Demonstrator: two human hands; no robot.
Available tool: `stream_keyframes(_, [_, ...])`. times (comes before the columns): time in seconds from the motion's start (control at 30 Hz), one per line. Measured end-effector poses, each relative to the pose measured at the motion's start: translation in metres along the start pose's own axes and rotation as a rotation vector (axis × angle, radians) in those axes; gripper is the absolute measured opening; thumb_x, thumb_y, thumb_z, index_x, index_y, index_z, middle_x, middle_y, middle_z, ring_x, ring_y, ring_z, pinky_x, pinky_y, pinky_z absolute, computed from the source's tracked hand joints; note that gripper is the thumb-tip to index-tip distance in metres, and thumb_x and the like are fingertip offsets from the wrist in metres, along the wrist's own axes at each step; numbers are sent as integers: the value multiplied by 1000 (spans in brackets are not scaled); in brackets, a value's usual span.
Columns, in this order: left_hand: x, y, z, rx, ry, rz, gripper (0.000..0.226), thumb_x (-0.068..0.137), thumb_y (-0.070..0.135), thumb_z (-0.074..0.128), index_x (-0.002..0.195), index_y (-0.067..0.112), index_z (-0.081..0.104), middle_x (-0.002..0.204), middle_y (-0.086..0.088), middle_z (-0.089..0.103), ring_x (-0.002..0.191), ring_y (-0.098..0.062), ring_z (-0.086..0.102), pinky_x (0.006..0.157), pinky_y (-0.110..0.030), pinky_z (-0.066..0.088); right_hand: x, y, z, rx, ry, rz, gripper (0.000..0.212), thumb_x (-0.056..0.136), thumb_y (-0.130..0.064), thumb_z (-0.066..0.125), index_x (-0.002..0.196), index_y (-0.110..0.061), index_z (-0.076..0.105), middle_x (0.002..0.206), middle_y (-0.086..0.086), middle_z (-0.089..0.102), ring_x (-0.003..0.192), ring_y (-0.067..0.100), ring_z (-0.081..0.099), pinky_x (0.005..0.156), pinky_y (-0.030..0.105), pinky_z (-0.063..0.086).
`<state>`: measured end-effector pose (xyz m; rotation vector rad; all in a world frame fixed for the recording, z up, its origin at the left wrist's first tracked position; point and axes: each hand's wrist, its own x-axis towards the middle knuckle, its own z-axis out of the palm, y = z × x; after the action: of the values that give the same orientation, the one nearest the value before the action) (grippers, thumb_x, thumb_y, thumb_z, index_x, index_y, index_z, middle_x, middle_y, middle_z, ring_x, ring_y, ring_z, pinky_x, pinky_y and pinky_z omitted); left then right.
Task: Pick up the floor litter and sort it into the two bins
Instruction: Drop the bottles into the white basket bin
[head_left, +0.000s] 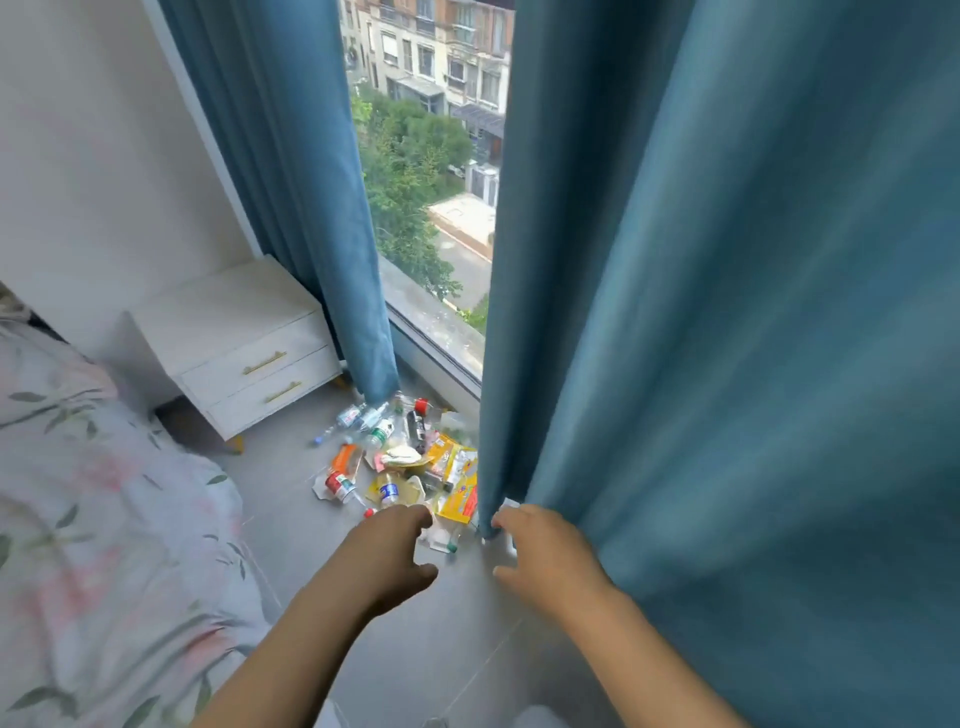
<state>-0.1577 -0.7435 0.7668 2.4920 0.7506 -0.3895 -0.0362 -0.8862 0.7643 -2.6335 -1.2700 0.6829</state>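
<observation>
A heap of litter (405, 462) lies on the grey floor below the window: clear plastic bottles (363, 418), a bottle with a red label (340, 486), yellow and orange wrappers (460, 483) and a dark tube. My left hand (387, 553) hovers just before the near end of the heap, fingers loosely curled, holding nothing. My right hand (540, 558) is beside it at the hem of the right curtain (727, 364), fingers spread and relaxed, empty. No bin is in view.
A white two-drawer nightstand (244, 353) stands at the left of the heap. A bed with floral bedding (93, 519) fills the lower left. Blue curtains hang on both sides of the window (431, 182); the right one covers part of the litter.
</observation>
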Motion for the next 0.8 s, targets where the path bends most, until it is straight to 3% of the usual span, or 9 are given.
stream_keyframes(0.1, [1, -31, -12, -53, 21, -81, 48, 83, 32, 59, 130, 26, 48, 128, 8, 55, 116, -11, 52, 90, -22, 42, 28, -28, -4, -31, -31, -49, 29, 79, -17, 54, 108, -20, 57, 104, 0, 58, 101, 26, 56, 81, 35, 49])
stream_keyframes(0.33, [18, -94, -47, -143, 78, -231, 46, 85, 32, 60, 129, 22, 49, 128, 4, 55, 116, -14, 52, 93, -24, 42, 111, -81, -17, -93, -67, -234, 41, 85, -24, 57, 125, -23, 52, 119, -2, 57, 110, 23, 53, 82, 32, 45])
stream_keyframes(0.53, [44, -140, -89, -199, 164, -354, 41, 85, 31, 59, 125, 24, 51, 124, 6, 55, 112, -12, 53, 89, -22, 42, 187, -122, -23, -129, -111, -353, 33, 83, -25, 58, 116, -22, 54, 112, -3, 57, 97, 18, 53, 67, 27, 36])
stream_keyframes(0.67, [68, -169, -114, -233, 187, -437, 43, 84, 33, 60, 125, 24, 51, 125, 6, 55, 111, -12, 53, 89, -22, 42, 237, -142, -35, -129, -128, -395, 44, 85, -28, 60, 128, -25, 51, 120, -3, 56, 111, 20, 54, 77, 29, 42])
stream_keyframes(0.8, [97, -193, -133, -272, 194, -502, 45, 85, 33, 59, 128, 24, 48, 125, 6, 53, 113, -12, 52, 92, -23, 43, 286, -158, -41, -133, -151, -420, 48, 83, -24, 59, 131, -26, 50, 122, -3, 57, 112, 20, 55, 79, 28, 42])
